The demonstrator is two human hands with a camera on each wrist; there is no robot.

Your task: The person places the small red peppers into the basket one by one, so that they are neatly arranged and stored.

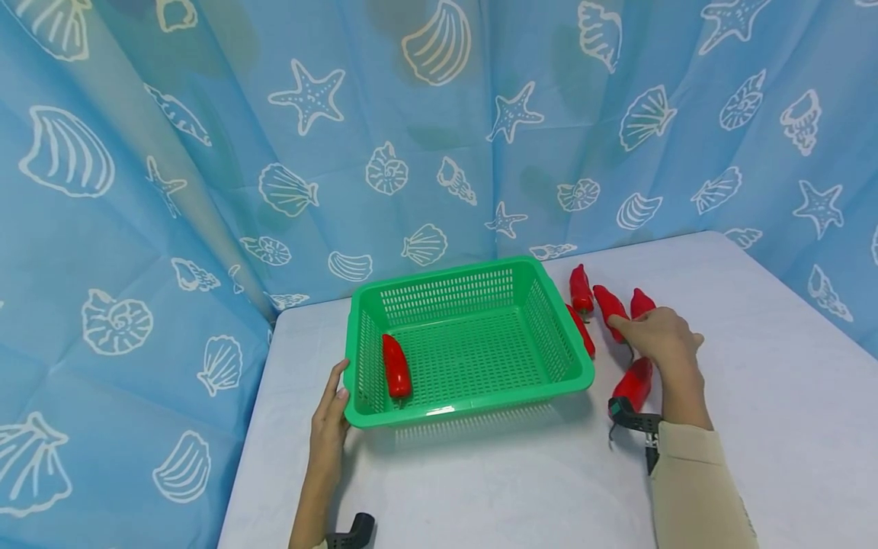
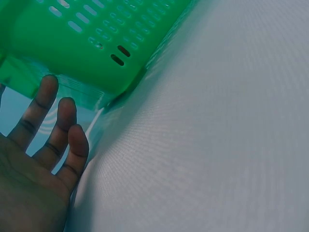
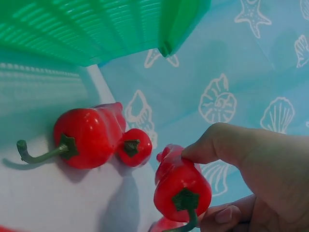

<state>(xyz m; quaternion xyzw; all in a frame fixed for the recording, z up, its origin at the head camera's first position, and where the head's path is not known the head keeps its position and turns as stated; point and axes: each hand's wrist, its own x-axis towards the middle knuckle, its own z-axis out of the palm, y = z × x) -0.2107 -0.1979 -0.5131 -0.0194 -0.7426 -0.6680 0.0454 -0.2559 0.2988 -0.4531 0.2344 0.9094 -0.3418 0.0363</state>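
A green plastic basket [image 1: 473,408] with slotted walls stands on the table, one red pepper [image 1: 396,367] lying inside at its left. My left hand [image 1: 329,415] touches the basket's left rim; in the left wrist view its fingers [image 2: 65,118] extend, loosely spread, beside the basket wall [image 2: 72,53]. Right of the basket, my right hand [image 1: 661,335] pinches a red pepper [image 3: 181,186] between thumb and fingers, its green stem facing the wrist camera. Around it lie more red peppers: one by the basket wall [image 1: 581,332], one behind [image 1: 580,290], one beyond the fingers [image 1: 642,303], one near the wrist [image 1: 632,385].
A white cloth covers the table [image 1: 466,488]. Behind and to the left hangs a blue curtain [image 1: 384,99] with white shell and starfish prints. Both wrists carry black camera mounts, such as the right one [image 1: 634,418].
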